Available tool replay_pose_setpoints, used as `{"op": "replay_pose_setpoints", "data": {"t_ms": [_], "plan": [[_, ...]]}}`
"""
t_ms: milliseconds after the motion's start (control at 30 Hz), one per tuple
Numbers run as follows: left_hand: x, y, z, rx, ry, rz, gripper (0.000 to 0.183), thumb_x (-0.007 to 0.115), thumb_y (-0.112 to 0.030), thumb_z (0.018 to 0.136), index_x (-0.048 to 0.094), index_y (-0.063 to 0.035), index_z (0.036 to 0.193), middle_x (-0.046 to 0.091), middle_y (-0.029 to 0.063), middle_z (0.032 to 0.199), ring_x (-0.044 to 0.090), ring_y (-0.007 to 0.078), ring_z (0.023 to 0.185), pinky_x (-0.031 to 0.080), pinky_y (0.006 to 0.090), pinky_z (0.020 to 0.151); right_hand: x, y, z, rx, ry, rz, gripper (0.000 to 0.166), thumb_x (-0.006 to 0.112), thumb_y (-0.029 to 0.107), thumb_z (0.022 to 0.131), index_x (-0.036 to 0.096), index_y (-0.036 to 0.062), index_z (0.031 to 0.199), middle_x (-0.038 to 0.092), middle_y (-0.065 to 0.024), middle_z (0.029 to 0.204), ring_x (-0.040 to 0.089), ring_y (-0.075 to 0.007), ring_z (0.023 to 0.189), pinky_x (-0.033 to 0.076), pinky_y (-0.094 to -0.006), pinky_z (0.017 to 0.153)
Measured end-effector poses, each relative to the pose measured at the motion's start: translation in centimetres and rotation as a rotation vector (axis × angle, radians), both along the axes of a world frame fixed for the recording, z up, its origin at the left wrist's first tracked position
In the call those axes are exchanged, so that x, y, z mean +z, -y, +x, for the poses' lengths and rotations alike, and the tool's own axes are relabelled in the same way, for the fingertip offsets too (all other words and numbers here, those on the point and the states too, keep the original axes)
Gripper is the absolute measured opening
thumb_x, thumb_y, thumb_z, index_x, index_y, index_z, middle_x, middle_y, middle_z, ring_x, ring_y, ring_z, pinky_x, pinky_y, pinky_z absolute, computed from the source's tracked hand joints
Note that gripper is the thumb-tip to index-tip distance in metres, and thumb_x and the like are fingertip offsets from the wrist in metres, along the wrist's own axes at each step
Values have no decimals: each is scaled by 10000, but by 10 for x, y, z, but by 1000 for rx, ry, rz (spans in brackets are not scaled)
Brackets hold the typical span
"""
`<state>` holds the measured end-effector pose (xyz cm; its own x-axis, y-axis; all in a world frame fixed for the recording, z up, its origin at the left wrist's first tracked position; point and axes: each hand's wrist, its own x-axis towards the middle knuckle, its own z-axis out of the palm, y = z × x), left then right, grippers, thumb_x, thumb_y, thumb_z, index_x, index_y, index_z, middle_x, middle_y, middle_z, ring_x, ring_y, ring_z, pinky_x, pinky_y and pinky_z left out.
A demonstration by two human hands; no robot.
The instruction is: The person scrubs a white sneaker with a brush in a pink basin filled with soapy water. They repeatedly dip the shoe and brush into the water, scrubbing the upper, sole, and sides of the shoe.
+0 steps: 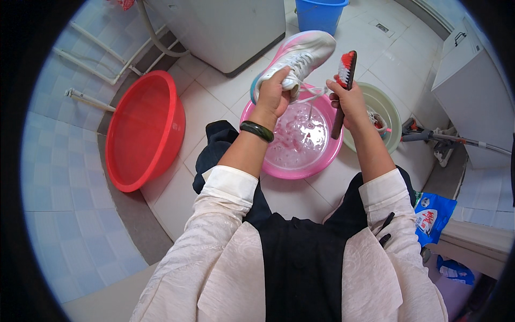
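Observation:
My left hand [276, 91] grips a white lace-up sneaker [301, 56] by its heel end, with the toe pointing away and up to the right. Pink and blue-green color runs along the shoe's sole, and its laces dangle over a pink basin [302, 174]. Soapy water [295, 137] with bubbles lies in that basin, and a thin stream falls from the shoe. Held upright in my right hand [349, 100] is a scrubbing brush [347, 68] with red and white bristles facing the shoe. Brush and shoe are apart.
A pale green basin [392, 96] holding another shoe [377, 120] stands at right, partly behind my forearm. A large red tub [141, 133] leans by the left wall. Farther off are a washing machine [225, 32] and a blue bucket [322, 16]. A mop-like pole [454, 139] and blue packet [434, 217] lie right.

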<state>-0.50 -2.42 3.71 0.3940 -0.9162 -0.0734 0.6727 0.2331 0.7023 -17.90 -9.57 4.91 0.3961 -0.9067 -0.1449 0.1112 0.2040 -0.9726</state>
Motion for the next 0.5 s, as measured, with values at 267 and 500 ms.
{"op": "replay_pose_setpoints", "data": {"t_ms": [267, 500], "plan": [[-14, -7, -18, 194, 1457, 27, 289, 510, -173, 890, 606, -3, 1103, 661, 148, 994, 625, 302, 932, 475, 393, 839, -1, 26, -10, -84, -331, -840, 791, 633, 443, 873, 259, 76, 1466, 609, -263, 1122, 599, -379, 1028, 458, -438, 880], [-26, -8, -16, -36, 1516, 174, 285, 513, -154, 864, 614, -30, 1100, 620, 201, 1101, 574, 358, 1053, 442, 430, 912, 14, -16, 10, 122, -442, -895, 484, 422, 446, 962, 446, 221, 1390, 586, -291, 1093, 588, -422, 993, 473, -480, 830]]}}
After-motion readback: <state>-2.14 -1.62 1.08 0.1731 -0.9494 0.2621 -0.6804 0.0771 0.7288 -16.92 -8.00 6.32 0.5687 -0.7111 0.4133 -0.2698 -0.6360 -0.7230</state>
